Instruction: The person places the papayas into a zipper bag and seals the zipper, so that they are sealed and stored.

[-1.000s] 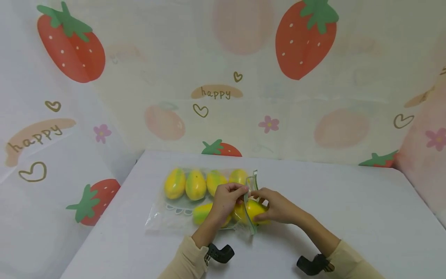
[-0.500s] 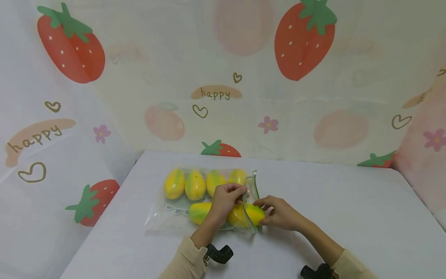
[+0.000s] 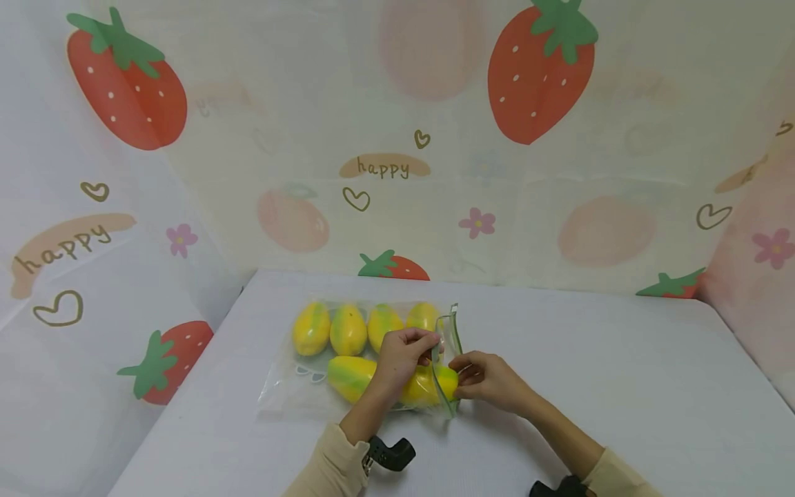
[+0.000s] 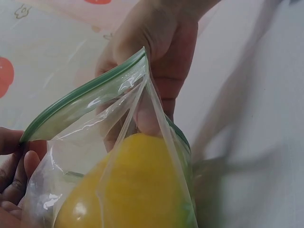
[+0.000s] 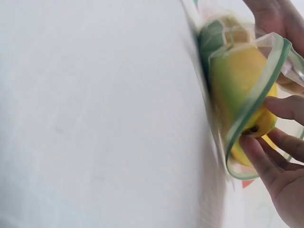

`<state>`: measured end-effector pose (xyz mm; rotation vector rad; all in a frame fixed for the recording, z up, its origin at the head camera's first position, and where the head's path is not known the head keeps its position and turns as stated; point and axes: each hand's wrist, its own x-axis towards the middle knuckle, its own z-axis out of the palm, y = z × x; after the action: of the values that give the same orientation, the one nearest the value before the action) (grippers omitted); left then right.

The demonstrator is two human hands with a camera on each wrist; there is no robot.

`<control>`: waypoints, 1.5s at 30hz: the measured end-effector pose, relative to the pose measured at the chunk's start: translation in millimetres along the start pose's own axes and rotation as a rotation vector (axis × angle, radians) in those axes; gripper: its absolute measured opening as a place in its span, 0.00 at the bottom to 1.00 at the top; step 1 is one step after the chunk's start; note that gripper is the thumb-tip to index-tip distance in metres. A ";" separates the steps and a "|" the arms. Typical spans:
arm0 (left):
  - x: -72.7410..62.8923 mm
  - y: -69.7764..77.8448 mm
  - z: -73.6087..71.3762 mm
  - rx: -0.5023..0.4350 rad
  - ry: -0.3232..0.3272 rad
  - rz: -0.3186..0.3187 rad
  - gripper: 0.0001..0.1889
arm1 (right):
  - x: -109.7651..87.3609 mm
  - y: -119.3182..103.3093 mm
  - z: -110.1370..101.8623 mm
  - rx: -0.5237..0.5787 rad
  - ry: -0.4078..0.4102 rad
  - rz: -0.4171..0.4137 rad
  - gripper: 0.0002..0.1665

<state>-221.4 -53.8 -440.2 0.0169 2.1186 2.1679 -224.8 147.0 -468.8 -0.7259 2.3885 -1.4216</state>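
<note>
A clear zip bag (image 3: 278, 390) with a green seal lies on the table, its mouth facing right. My left hand (image 3: 397, 359) pinches the bag's rim and lifts it, as the left wrist view also shows with fingertips (image 4: 12, 142) on the green seal. In the mouth lies a yellow papaya (image 5: 242, 80) streaked with green. My right hand (image 3: 497, 383) holds its outer end between thumb and fingertips; a dark stem spot shows there in the right wrist view. Another papaya (image 3: 348, 376) lies deeper in the front row, partly hidden by my left arm.
Several more papayas (image 3: 349, 330) form a back row inside the bag. The white table (image 3: 590, 359) stretches away to the right. Behind it hangs a cloth (image 3: 528, 172) printed with strawberries. Each wrist wears a black camera mount (image 3: 394, 453).
My right hand has shifted left, and the papaya at the mouth has slid deeper into the bag. The front inner papaya has moved left too. My left hand stays on the rim.
</note>
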 end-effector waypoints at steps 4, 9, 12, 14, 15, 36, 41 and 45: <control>-0.7 2.4 -0.5 0.008 0.005 0.002 0.14 | 1.2 -2.4 5.8 0.039 0.030 0.013 0.24; -0.6 4.3 -1.2 0.011 0.009 0.012 0.14 | 3.5 -2.4 14.6 0.111 0.042 0.000 0.22; -0.9 4.6 -1.4 0.006 0.007 0.014 0.14 | 3.4 0.2 19.0 0.151 0.000 -0.015 0.20; -1.6 4.5 -1.7 0.002 0.004 0.009 0.14 | 2.6 1.1 20.5 0.170 -0.026 -0.026 0.19; -2.0 4.3 -1.8 -0.002 0.001 0.007 0.14 | 2.1 1.3 20.8 0.167 -0.029 -0.034 0.19; -3.5 2.2 -0.4 0.002 -0.005 -0.021 0.13 | -1.1 -3.4 1.0 0.016 0.172 0.021 0.19; -3.4 1.5 -0.4 0.010 -0.014 -0.018 0.14 | 2.1 -4.8 -3.0 0.056 0.224 0.064 0.20; -4.1 1.2 -0.7 0.015 -0.016 -0.021 0.14 | 5.5 -5.1 -4.4 0.091 0.248 0.109 0.20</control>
<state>-217.5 -54.9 -438.7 0.0140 2.1166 2.1332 -230.0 145.3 -462.1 -0.4113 2.4796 -1.6449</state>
